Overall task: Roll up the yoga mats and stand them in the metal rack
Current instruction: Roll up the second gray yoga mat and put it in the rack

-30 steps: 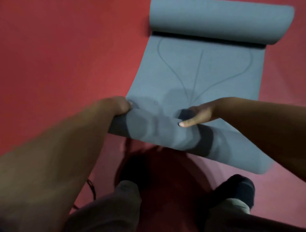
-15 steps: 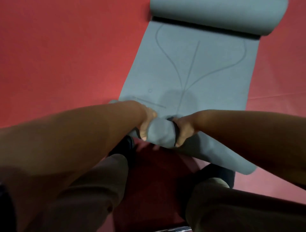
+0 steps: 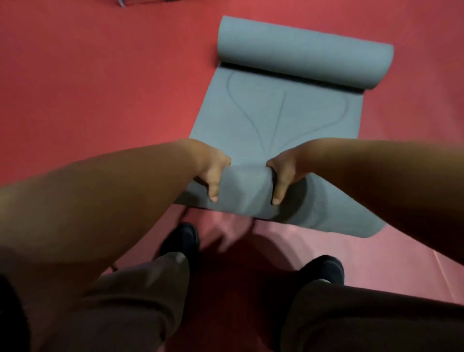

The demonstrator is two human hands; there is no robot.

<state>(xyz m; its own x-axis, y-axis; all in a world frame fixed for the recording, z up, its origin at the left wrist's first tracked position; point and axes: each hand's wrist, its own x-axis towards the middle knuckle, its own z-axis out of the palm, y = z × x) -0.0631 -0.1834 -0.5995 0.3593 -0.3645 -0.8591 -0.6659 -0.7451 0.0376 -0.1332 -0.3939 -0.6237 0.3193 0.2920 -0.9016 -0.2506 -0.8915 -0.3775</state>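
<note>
Left hand [image 3: 213, 173] and right hand [image 3: 286, 174] clasp the near roll of the grey yoga mat [image 3: 263, 118] stretching ahead of them; better to spread both wider and roll tight, edges square

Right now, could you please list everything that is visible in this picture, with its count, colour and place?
yoga mat: one, grey-blue, flat on the floor; far end rolled up, near end curled into a roll under the hands
floor: one, red, beneath everything
unclear object: one, dark, cut off at the top edge; cannot identify
shoes: two, black, on the floor just short of the mat's near end
trousers: one pair, grey-brown, bottom of the picture
left hand: one, grips the near roll, left of its middle
right hand: one, grips the near roll, apart from the left hand
</note>
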